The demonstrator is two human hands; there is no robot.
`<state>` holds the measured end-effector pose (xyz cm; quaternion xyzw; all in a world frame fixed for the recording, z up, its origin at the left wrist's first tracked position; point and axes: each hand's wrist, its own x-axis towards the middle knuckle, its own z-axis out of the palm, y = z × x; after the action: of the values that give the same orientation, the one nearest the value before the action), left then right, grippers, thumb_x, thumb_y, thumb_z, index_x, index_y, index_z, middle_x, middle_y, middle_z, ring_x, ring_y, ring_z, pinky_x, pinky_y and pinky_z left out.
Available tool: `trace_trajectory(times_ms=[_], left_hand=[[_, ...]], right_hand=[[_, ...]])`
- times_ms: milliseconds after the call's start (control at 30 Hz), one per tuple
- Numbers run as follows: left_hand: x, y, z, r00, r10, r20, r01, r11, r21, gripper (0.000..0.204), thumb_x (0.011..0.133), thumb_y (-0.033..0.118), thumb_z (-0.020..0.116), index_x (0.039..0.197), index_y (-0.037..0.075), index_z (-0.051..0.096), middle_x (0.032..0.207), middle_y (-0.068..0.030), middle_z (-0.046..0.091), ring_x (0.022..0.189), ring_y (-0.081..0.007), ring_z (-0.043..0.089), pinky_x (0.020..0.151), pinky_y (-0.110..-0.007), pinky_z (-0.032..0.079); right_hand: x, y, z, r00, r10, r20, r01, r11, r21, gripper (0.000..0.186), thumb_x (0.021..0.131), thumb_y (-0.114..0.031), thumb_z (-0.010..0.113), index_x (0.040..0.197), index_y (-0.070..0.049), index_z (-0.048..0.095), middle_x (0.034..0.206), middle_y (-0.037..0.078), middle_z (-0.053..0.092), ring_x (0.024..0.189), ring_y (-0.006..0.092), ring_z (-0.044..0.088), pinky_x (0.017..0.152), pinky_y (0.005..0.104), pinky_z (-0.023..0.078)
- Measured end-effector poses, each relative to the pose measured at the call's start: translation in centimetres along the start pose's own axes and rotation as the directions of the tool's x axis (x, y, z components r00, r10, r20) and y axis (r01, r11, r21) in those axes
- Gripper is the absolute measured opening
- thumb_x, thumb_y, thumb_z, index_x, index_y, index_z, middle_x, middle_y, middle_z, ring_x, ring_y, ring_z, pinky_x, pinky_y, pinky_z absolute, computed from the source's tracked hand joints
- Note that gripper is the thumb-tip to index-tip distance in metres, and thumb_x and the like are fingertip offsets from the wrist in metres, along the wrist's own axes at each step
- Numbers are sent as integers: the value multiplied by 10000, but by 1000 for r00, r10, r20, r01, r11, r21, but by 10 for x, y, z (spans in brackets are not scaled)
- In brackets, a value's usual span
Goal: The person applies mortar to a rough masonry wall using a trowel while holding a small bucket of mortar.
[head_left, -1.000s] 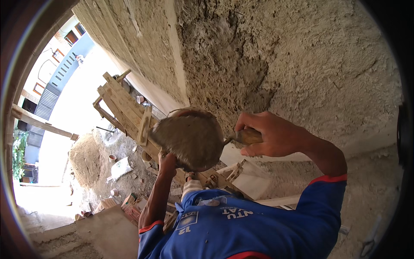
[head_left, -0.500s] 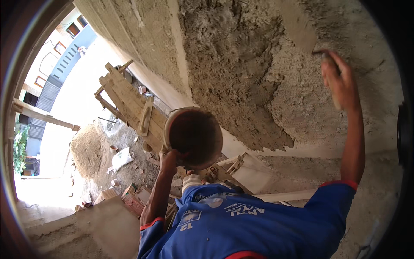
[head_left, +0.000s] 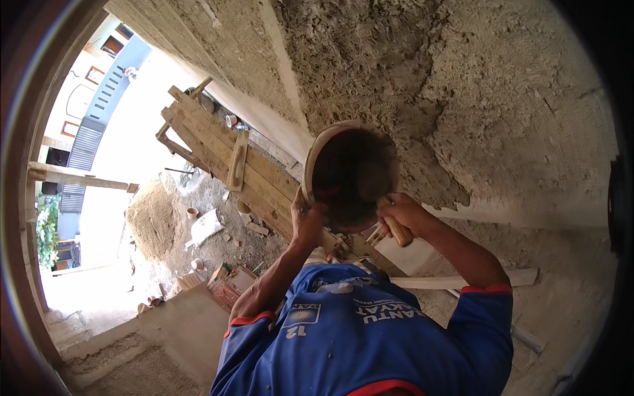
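Observation:
My left hand [head_left: 308, 223] is closed on the near left rim of a round bucket [head_left: 316, 148], its mouth turned up toward me. The inside is dark, so what it contains is hard to make out. In my right hand [head_left: 408, 214] is a trowel [head_left: 397, 229], gripped by its wooden handle at the bucket's right rim. Its blade reaches into the bucket and shows only dimly. Beyond the bucket rises a wall with a patch of dark, rough wet mortar [head_left: 370, 72]; paler plaster [head_left: 508, 92] lies to its right.
A plank scaffold [head_left: 264, 191] runs below at the left along the wall, with a loose board [head_left: 238, 160] across it. On the ground lie a sand heap [head_left: 155, 218], a white sack [head_left: 207, 228] and bricks [head_left: 228, 287]. A long wooden plank [head_left: 475, 280] lies at the right.
My right hand has come down from the wall with the trowel, bringing its blade into the bucket. The bucket, in my left hand, has shifted right and up in the view.

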<state>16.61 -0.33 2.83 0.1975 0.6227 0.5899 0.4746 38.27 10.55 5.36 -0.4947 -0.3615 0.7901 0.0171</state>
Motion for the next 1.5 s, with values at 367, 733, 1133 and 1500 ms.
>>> trace_trajectory(times_ms=[367,733,1133,1500], left_hand=[[27,52,-8,946,135,296,-224,930,292,508,718,-13,505,1220,18,582,1017,-115,685,927,-148,632,780,-285,505],[61,44,-27,958,-123,258,51,962,269,532,713,-30,537,1242,23,555,870,-75,638,714,-137,603,588,-281,504],[33,4,27,975,86,203,-195,767,611,655,724,89,508,1375,157,480,1022,-258,651,956,-412,635,846,-477,484],[30,-18,6,987,-6,159,-81,843,532,652,682,133,575,1329,89,508,1003,-261,656,932,-417,637,823,-469,492]], right_hand=[[17,-28,10,856,-496,145,236,125,-964,443,775,-112,603,1184,28,507,843,216,645,710,358,662,668,439,550],[-35,-42,-14,653,-636,412,39,-515,-856,269,793,-108,569,1033,14,585,820,162,644,757,323,645,670,418,534],[39,42,-10,913,-402,67,90,39,-995,216,762,-122,593,916,24,638,829,211,653,874,363,653,723,438,540],[51,103,12,813,-582,26,464,619,-633,479,785,-238,666,1184,-1,547,1113,231,605,1093,356,576,924,416,461]])
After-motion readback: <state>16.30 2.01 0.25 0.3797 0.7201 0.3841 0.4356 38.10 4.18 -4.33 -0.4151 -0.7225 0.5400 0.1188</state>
